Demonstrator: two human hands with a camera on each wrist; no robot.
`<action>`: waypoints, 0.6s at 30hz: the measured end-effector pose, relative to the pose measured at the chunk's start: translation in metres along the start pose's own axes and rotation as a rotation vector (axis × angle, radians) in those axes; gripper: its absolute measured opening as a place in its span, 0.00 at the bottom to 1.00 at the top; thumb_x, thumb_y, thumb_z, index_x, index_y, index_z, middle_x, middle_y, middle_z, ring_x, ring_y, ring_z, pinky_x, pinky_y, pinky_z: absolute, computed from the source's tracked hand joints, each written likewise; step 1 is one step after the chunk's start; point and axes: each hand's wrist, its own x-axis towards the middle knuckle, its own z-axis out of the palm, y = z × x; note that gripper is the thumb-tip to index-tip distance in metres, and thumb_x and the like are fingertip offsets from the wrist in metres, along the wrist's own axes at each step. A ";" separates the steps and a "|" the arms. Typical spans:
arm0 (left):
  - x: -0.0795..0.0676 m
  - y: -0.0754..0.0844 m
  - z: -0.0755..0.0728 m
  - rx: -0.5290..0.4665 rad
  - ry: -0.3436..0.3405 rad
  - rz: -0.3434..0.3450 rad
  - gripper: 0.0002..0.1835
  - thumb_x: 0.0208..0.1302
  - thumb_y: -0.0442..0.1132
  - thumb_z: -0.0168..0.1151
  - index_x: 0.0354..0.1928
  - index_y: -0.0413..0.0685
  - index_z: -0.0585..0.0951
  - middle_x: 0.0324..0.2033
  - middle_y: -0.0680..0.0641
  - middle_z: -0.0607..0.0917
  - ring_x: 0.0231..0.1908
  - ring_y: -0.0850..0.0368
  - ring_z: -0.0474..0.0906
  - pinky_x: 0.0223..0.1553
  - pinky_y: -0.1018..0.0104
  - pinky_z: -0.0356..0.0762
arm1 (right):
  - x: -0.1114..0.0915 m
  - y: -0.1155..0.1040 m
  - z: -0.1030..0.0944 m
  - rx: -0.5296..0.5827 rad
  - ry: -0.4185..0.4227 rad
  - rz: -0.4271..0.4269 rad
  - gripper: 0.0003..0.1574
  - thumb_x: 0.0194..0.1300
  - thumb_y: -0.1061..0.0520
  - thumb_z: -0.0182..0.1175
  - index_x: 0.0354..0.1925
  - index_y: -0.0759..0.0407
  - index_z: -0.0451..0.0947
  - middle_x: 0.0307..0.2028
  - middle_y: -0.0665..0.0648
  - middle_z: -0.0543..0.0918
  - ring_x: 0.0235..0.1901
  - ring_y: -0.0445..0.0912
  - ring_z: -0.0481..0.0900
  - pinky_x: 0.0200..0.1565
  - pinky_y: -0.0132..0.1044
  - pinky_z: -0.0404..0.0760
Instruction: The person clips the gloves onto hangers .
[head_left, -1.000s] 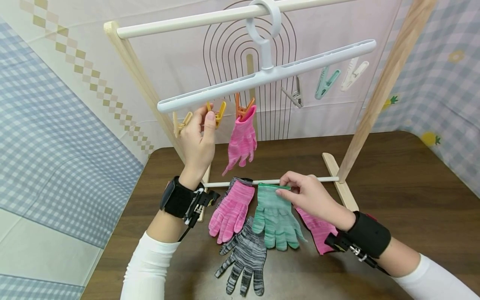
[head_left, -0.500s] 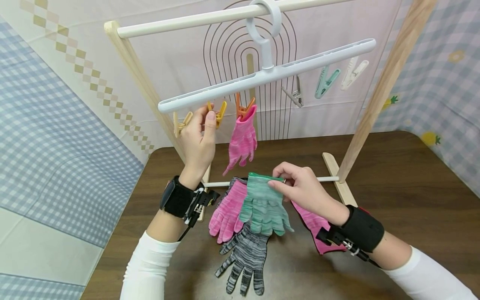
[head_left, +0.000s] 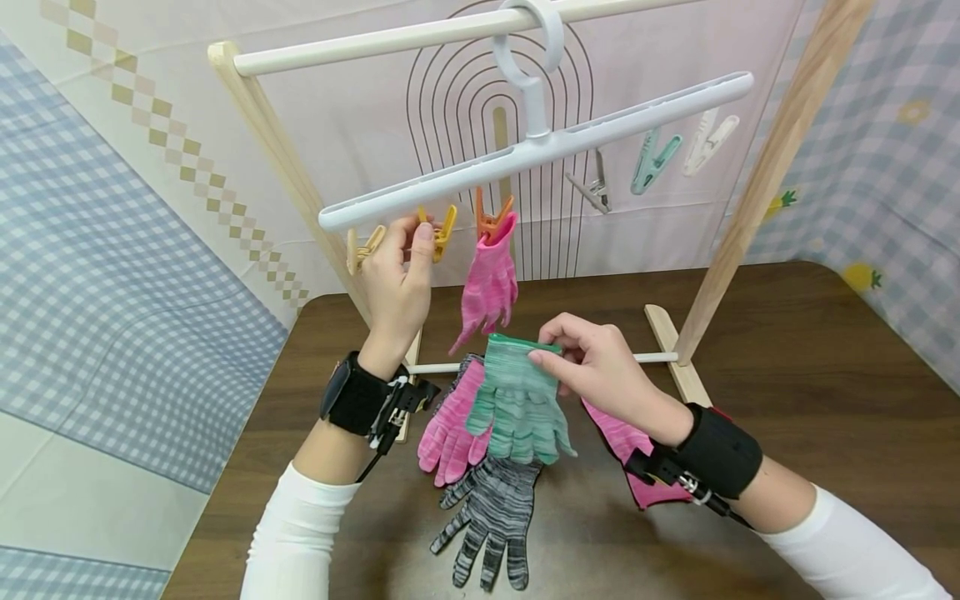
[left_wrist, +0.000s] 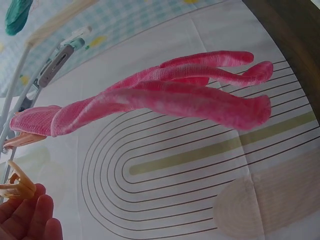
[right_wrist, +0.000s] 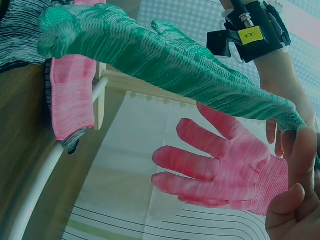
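My left hand [head_left: 399,279] pinches a yellow clothes peg [head_left: 442,235] under the left part of the white hanger [head_left: 540,152]. In the left wrist view the same peg shows at the fingertips. My right hand [head_left: 596,360] pinches the cuff of a green knit glove [head_left: 522,400], which hangs fingers down over the other gloves. Between the hands, a pink glove [head_left: 489,283] hangs from an orange peg [head_left: 491,218]. In the right wrist view the green glove stretches from my fingers, with the hanging pink glove [right_wrist: 235,165] behind it.
On the brown table [head_left: 825,400] lie a grey-black glove [head_left: 491,521], a pink glove [head_left: 447,429] and another pink glove [head_left: 630,454] partly under my right arm. Grey, teal [head_left: 652,164] and white pegs hang at the hanger's right. A wooden rack [head_left: 757,200] frames it.
My right hand has lifted the green glove up and to the left, uncovering more of the pink glove at right. The left hand stays on the yellow peg; the hanger shifted slightly.
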 end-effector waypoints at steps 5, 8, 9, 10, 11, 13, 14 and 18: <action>0.000 0.002 0.000 -0.017 -0.004 -0.006 0.16 0.65 0.44 0.47 0.40 0.37 0.77 0.32 0.42 0.83 0.30 0.57 0.77 0.31 0.58 0.77 | 0.003 -0.003 0.001 0.011 0.008 -0.014 0.05 0.59 0.59 0.59 0.34 0.56 0.71 0.14 0.49 0.69 0.13 0.40 0.70 0.18 0.35 0.75; -0.001 0.003 0.001 -0.017 -0.004 -0.011 0.16 0.64 0.43 0.49 0.39 0.36 0.77 0.31 0.42 0.82 0.29 0.57 0.76 0.32 0.59 0.76 | 0.005 -0.006 0.002 0.022 0.008 -0.021 0.06 0.59 0.58 0.59 0.34 0.57 0.72 0.15 0.49 0.69 0.13 0.41 0.70 0.19 0.35 0.75; -0.001 0.003 0.001 -0.016 -0.004 -0.013 0.15 0.64 0.43 0.50 0.38 0.36 0.77 0.30 0.41 0.82 0.29 0.56 0.76 0.33 0.59 0.76 | 0.006 -0.007 0.003 0.025 0.009 -0.022 0.06 0.59 0.58 0.59 0.34 0.57 0.72 0.15 0.49 0.69 0.13 0.41 0.70 0.19 0.35 0.75; -0.001 0.004 0.001 -0.018 -0.006 -0.015 0.15 0.64 0.43 0.50 0.38 0.36 0.77 0.30 0.41 0.82 0.29 0.56 0.76 0.33 0.59 0.76 | 0.007 -0.007 0.003 0.027 0.010 -0.021 0.06 0.59 0.58 0.59 0.34 0.57 0.72 0.15 0.50 0.69 0.13 0.41 0.70 0.19 0.35 0.76; -0.002 0.005 0.001 -0.020 -0.007 -0.019 0.15 0.64 0.43 0.51 0.38 0.36 0.77 0.29 0.41 0.82 0.29 0.56 0.76 0.33 0.59 0.76 | 0.007 -0.008 0.004 0.029 0.010 -0.018 0.06 0.59 0.58 0.59 0.34 0.57 0.72 0.15 0.50 0.69 0.13 0.41 0.70 0.19 0.35 0.76; -0.002 0.006 0.000 -0.031 -0.013 -0.027 0.14 0.63 0.42 0.53 0.37 0.35 0.77 0.29 0.41 0.82 0.28 0.56 0.77 0.33 0.59 0.77 | 0.008 -0.008 0.005 0.031 0.011 -0.013 0.06 0.59 0.59 0.59 0.34 0.58 0.72 0.15 0.50 0.68 0.13 0.41 0.70 0.20 0.35 0.76; -0.002 0.006 0.000 -0.035 -0.016 -0.029 0.14 0.63 0.42 0.53 0.37 0.35 0.77 0.29 0.41 0.82 0.28 0.56 0.77 0.32 0.59 0.77 | 0.009 -0.009 0.005 0.031 0.012 -0.011 0.06 0.59 0.59 0.59 0.34 0.58 0.72 0.15 0.50 0.69 0.13 0.41 0.70 0.20 0.35 0.76; -0.004 0.009 0.000 -0.041 -0.025 -0.041 0.14 0.62 0.42 0.55 0.36 0.35 0.77 0.28 0.41 0.82 0.28 0.56 0.77 0.31 0.59 0.76 | 0.011 -0.010 0.007 0.032 0.017 -0.001 0.06 0.59 0.59 0.59 0.34 0.58 0.72 0.14 0.51 0.68 0.13 0.41 0.70 0.20 0.36 0.76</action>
